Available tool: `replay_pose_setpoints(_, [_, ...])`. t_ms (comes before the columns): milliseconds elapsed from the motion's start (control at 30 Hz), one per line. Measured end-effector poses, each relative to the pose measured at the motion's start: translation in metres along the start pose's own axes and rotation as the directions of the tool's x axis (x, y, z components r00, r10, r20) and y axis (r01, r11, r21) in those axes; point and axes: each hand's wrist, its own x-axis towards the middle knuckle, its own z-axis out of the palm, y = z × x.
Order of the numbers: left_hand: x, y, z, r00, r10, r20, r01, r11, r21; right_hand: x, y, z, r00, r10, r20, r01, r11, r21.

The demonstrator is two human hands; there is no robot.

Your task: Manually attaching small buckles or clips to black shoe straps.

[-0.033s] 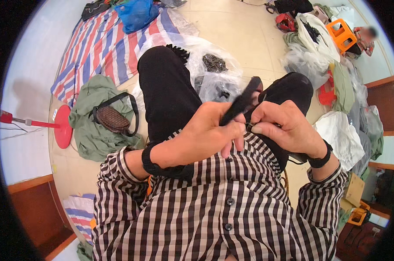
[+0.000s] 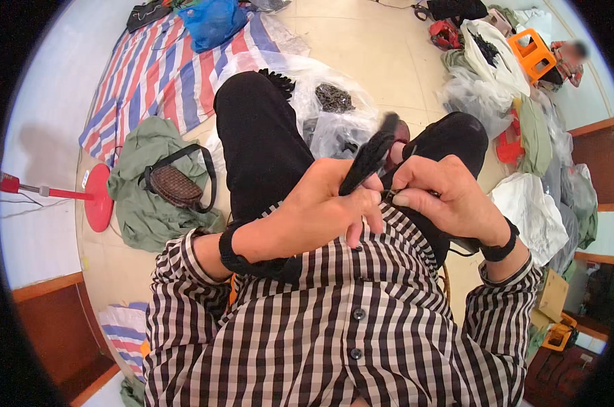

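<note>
My left hand [image 2: 330,203] is closed around a black fuzzy strap-like strip [image 2: 373,152], whose free end points up and away from me. Close beside it, my right hand [image 2: 442,197] pinches thumb against forefinger at the edge of my left fingers. A thin dark bit shows at that pinch, too small to make out. Both hands are held over my lap, between my black-trousered knees. Beyond them a clear plastic bag [image 2: 354,125] on the floor holds a heap of small dark pieces [image 2: 335,98].
A striped sheet [image 2: 164,74] and a blue bag [image 2: 214,24] lie far left. Nearer are green cloth [image 2: 141,152], a brown woven pouch [image 2: 176,186] and a red round stand base [image 2: 100,197]. Right: full plastic bags [image 2: 480,95], an orange stool [image 2: 532,54], white sacking [image 2: 529,217], a person [image 2: 570,64].
The free end of the black strip has swung slightly left and upward. My hands have hardly moved.
</note>
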Motion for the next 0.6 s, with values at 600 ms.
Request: replay_pose_setpoints(600, [-0.004, -0.003, 0.004, 0.986, 0.143, 0.087, -0.165, 0.910, 0.380, -0.008, 0.005, -0.001, 0.994, -0.077, 0.075, 0.081, 0.995, -0.062])
